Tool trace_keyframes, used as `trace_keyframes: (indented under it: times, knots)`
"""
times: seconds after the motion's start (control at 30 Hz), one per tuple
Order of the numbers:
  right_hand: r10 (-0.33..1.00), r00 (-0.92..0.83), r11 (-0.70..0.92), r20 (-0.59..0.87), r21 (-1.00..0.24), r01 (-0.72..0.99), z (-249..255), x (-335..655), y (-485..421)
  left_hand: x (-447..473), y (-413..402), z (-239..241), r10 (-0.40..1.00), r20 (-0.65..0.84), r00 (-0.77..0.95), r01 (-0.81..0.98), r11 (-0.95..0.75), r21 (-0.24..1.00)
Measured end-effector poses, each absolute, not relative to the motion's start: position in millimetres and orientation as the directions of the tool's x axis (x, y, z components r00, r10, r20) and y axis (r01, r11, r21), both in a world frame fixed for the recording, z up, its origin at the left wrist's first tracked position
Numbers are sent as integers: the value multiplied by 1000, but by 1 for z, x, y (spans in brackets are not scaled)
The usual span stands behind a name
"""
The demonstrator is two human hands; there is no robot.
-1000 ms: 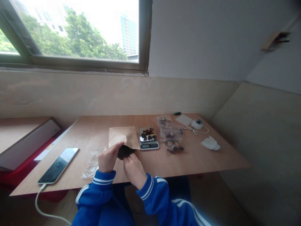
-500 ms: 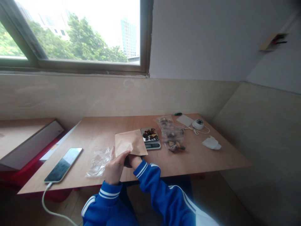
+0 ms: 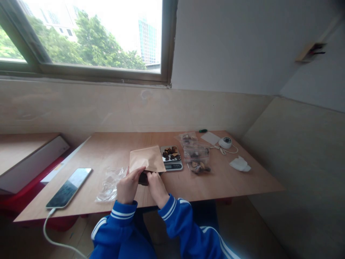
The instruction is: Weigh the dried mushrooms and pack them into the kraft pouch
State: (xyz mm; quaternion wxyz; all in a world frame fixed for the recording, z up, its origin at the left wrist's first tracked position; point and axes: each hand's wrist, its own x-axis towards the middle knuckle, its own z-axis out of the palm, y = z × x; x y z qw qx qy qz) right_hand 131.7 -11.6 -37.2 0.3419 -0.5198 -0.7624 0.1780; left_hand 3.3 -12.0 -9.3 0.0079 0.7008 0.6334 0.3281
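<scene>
A brown kraft paper bag (image 3: 147, 158) is held over the table, its dark mouth facing me. My left hand (image 3: 128, 185) grips the bag's left side near the mouth, thumb on top. My right hand (image 3: 157, 187) is closed at the right part of the mouth, its fingertips on the edge and partly hidden. Just behind the bag stands a small digital scale (image 3: 174, 166), with dark brown dried pieces (image 3: 171, 153) on its plate. What lies inside the bag cannot be made out.
Crumpled clear plastic (image 3: 107, 187) and a charging phone (image 3: 69, 189) lie to the left. On the right are zip bags of dried pieces (image 3: 198, 158), a white round device (image 3: 225, 142) with a cable, a crumpled tissue (image 3: 239, 164) and a green-handled tool (image 3: 203, 131).
My right hand has drawn back out of the bag, and its fingers now show at the mouth's edge. The left hand keeps its hold on the bag.
</scene>
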Motion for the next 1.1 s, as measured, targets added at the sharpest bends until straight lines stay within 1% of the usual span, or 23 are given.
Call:
trace_keyframes:
  times: [0.1, 0.2, 0.43, 0.6, 0.7, 0.77, 0.87, 0.93, 1.03, 1.1]
  knots:
    - [934, -189, 346, 303, -636, 690, -27, 132, -15, 3, -11, -9, 896, 444, -33, 886, -179, 427]
    - [932, -191, 353, 307, -650, 673, -24, 131, -15, 3, -12, -9, 893, 448, -35, 880, -185, 438]
    - [893, -254, 445, 372, -641, 625, -29, 129, -15, -2, -9, -7, 891, 448, -68, 891, -147, 429]
    - [869, -291, 493, 400, -654, 573, -30, 130, -15, -7, -7, -6, 893, 441, -89, 873, -143, 466]
    - [864, -266, 502, 428, -682, 532, -33, 132, -13, -9, -6, -4, 896, 434, -95, 863, -144, 485]
    - [861, -210, 503, 463, -714, 488, -34, 134, -12, -9, -4, -4, 902, 420, -102, 850, -140, 508]
    - [864, -75, 489, 497, -798, 352, -31, 137, -12, -10, -3, -3, 910, 397, -116, 830, -131, 542]
    - [882, 9, 459, 471, -864, 208, -27, 140, -12, -11, -2, -3, 915, 386, -119, 828, -123, 547]
    - [938, 100, 337, 332, -940, -48, -20, 146, -13, -13, 0, -4, 921, 375, -109, 821, -129, 556]
    - [968, 143, 234, 207, -950, -205, -18, 154, -12, -16, 3, -7, 927, 357, -115, 818, -115, 563]
